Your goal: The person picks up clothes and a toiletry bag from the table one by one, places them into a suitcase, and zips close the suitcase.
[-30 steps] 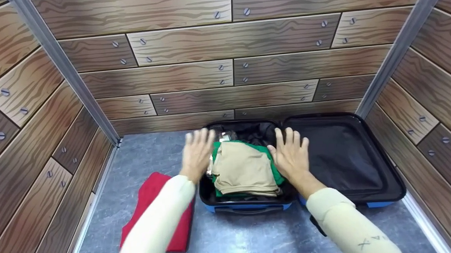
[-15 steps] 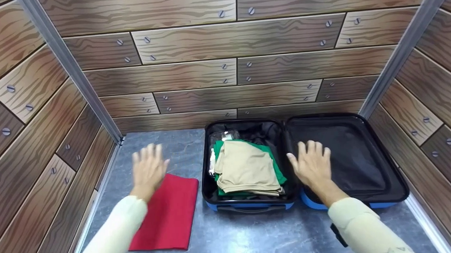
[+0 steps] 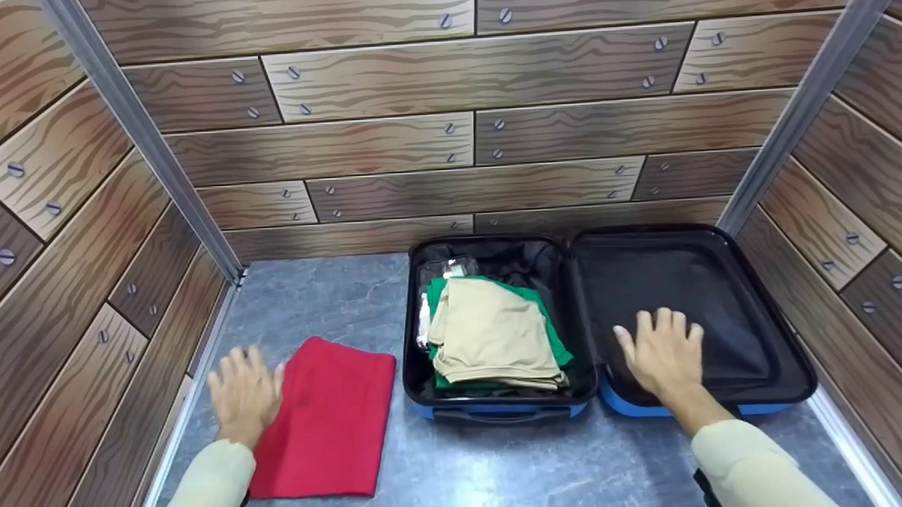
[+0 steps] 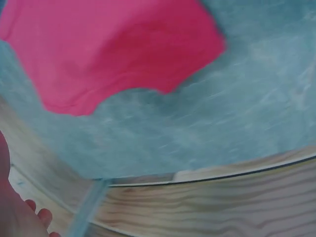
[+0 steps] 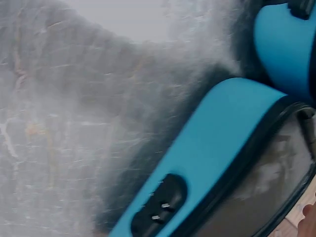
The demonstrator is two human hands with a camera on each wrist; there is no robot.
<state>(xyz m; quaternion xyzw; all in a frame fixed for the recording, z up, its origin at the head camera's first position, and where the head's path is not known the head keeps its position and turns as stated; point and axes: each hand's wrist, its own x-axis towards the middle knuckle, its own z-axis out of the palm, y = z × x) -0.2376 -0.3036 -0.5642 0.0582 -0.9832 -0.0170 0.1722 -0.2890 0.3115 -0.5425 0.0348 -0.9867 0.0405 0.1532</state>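
My left hand point(image 3: 244, 392), fingers spread, hovers by the left edge of a folded red cloth point(image 3: 329, 423) lying on the floor. In the left wrist view the same red cloth point(image 4: 113, 49) shows a curved edge, apart from the fingertips. My right hand point(image 3: 666, 355), also with straight, spread fingers, is over the lid half point(image 3: 677, 283) of an open suitcase and holds nothing. Inside the suitcase's left half point(image 3: 501, 402) a folded beige garment point(image 3: 495, 331) lies on a green one point(image 3: 555, 344). A clear plastic packet point(image 3: 451, 268) is partly hidden under them.
Wood-patterned walls point(image 3: 387, 143) close off the back and both sides, with metal posts at the corners. The grey marbled floor point(image 3: 459, 478) stretches in front of the suitcase. A black latch point(image 5: 160, 205) sits on the suitcase's blue shell in the right wrist view.
Both hands have moved apart and back from over the garments in the suitcase: the left to the red cloth's left edge, the right over the lid half. The garments stay put.
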